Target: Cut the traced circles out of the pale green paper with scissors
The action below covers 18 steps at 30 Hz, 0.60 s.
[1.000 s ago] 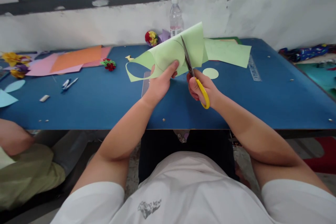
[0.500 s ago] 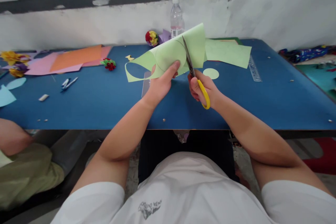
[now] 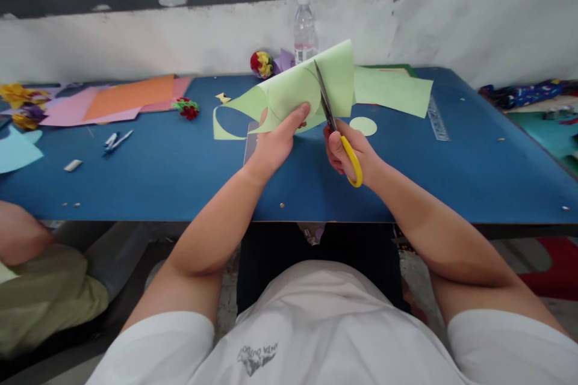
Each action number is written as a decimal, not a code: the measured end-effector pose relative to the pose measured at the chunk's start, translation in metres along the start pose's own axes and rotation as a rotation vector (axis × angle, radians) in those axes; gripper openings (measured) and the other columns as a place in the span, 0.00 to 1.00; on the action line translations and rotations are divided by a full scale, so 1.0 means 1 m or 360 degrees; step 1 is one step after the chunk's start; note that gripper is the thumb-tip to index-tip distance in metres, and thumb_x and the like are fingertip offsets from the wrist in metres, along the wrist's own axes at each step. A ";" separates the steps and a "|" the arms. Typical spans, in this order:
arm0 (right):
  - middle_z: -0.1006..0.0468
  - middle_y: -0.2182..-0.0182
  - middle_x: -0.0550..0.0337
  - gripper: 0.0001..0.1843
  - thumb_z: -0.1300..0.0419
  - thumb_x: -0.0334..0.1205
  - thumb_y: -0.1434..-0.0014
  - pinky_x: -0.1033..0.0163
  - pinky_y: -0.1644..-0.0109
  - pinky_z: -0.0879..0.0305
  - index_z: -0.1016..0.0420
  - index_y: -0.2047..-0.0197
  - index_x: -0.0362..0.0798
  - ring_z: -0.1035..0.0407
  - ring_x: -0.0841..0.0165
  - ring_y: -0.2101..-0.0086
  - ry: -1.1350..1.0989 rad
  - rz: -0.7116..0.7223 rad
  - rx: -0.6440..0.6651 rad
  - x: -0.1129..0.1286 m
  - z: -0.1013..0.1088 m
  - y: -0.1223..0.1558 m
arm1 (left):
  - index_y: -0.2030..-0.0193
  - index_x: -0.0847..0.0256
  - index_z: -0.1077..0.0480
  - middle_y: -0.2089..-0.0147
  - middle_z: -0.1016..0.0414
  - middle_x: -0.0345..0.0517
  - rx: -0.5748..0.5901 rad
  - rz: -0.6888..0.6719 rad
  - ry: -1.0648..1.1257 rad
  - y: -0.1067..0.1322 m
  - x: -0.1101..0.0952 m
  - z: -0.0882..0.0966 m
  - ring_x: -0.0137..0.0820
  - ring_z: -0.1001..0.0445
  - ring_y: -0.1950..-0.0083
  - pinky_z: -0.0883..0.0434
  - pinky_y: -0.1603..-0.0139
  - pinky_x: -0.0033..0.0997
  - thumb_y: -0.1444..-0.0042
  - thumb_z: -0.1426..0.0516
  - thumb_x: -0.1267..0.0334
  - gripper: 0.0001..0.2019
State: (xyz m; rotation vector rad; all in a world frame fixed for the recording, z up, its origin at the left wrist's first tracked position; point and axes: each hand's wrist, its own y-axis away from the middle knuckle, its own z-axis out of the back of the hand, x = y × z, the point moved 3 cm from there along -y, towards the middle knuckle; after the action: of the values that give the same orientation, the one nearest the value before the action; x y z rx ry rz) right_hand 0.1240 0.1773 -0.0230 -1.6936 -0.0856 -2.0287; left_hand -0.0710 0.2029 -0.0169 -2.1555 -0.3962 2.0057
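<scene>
My left hand pinches a light green sheet of paper that curls upward above the table. A round outline is drawn on the sheet, and a large round hole has been cut from its left part. My right hand grips scissors with yellow handles. Their dark blades point up and lie against the sheet, just right of the drawn circle; whether they are parted I cannot tell. Beside my right hand a cut green paper circle lies on the blue table.
Behind the sheet stands a plastic bottle, near a red and yellow paper flower. More green paper and a clear ruler lie right. Leftward are orange paper, a compass, an eraser and a seated person.
The left strip of the green sheet has shifted slightly. At the far left, the light blue paper has moved to the right. My hands and the scissors stay almost in place.
</scene>
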 end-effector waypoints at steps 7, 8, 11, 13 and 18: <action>0.34 0.75 0.64 0.44 0.41 0.92 0.39 0.58 0.77 0.40 0.33 0.57 0.55 0.37 0.67 0.78 0.0021 -0.0027 -0.0016 -0.001 0.000 0.000 | 0.53 0.52 0.09 0.49 0.08 0.47 -0.0025 -0.0432 0.0029 -0.019 0.010 0.007 0.52 0.10 0.42 0.15 0.31 0.52 0.50 0.23 0.26 0.33; 0.34 0.75 0.64 0.44 0.41 0.92 0.39 0.58 0.77 0.41 0.33 0.57 0.55 0.38 0.67 0.78 0.0021 -0.0027 -0.0012 -0.001 0.000 -0.001 | 0.53 0.52 0.09 0.48 0.08 0.48 -0.0020 -0.0440 0.0041 -0.021 0.011 0.007 0.53 0.10 0.41 0.15 0.31 0.53 0.49 0.23 0.27 0.32; 0.34 0.76 0.64 0.43 0.40 0.91 0.38 0.58 0.77 0.42 0.34 0.57 0.55 0.39 0.67 0.79 0.0030 -0.0020 0.0007 0.002 0.001 -0.001 | 0.53 0.52 0.09 0.49 0.08 0.46 -0.0006 -0.0506 0.0083 -0.024 0.012 0.008 0.53 0.10 0.40 0.15 0.29 0.55 0.49 0.22 0.28 0.31; 0.35 0.76 0.64 0.42 0.40 0.90 0.37 0.58 0.77 0.42 0.35 0.58 0.55 0.39 0.67 0.79 0.0050 -0.0014 0.0017 0.004 0.001 -0.001 | 0.55 0.51 0.09 0.51 0.08 0.45 -0.0018 -0.0537 0.0122 -0.024 0.010 0.008 0.52 0.09 0.42 0.14 0.29 0.54 0.50 0.22 0.28 0.30; 0.36 0.77 0.66 0.41 0.42 0.88 0.34 0.60 0.77 0.44 0.35 0.57 0.55 0.40 0.67 0.79 0.0115 0.0034 0.0043 0.004 0.002 0.000 | 0.60 0.53 0.10 0.55 0.08 0.43 -0.0096 -0.0539 0.0210 -0.023 0.004 0.009 0.48 0.08 0.48 0.10 0.37 0.49 0.55 0.19 0.32 0.29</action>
State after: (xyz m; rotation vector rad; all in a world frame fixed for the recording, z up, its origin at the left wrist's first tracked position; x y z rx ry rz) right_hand 0.1256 0.1771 -0.0185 -1.5967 -0.0697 -2.0616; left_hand -0.0814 0.2257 -0.0146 -2.0724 -0.7525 1.6788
